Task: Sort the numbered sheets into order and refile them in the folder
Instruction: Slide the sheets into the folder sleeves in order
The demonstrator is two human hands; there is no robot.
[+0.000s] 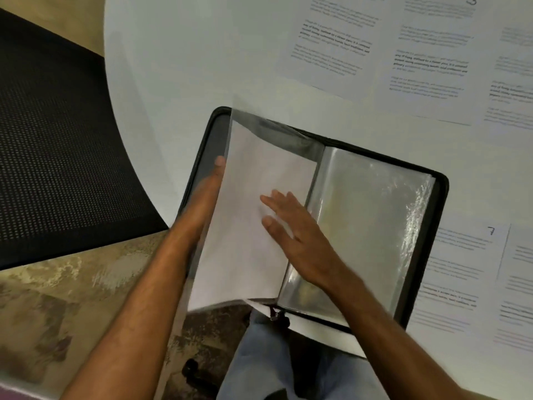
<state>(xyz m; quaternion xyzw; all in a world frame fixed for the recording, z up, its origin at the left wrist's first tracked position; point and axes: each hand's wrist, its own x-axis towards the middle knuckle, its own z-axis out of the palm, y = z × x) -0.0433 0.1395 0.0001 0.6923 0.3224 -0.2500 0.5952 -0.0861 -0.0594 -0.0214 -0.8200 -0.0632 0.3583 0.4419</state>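
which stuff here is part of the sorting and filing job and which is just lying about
Part of the job:
- black zip folder with clear plastic sleeves
- white sheet in the sleeve being turned
- printed sheet numbered 3
- printed sheet numbered 7
- left hand, right hand

Just lying about:
- black perforated chair
- white round table, only the work surface

Handwritten "3" at top right corner of a printed sheet (432, 53) lying at far side of the bench (187, 53). Handwritten "7" at top right corner of another printed sheet (455, 272), just right of the folder (441, 192). Both sheets carry typed paragraphs, some lines bold, but print too blurred to read. Other sheets nearby show typed text too, no nr visible, words illegible. Blank-looking page (259, 212) in folder: no readable text. No brand or label seen on folder.
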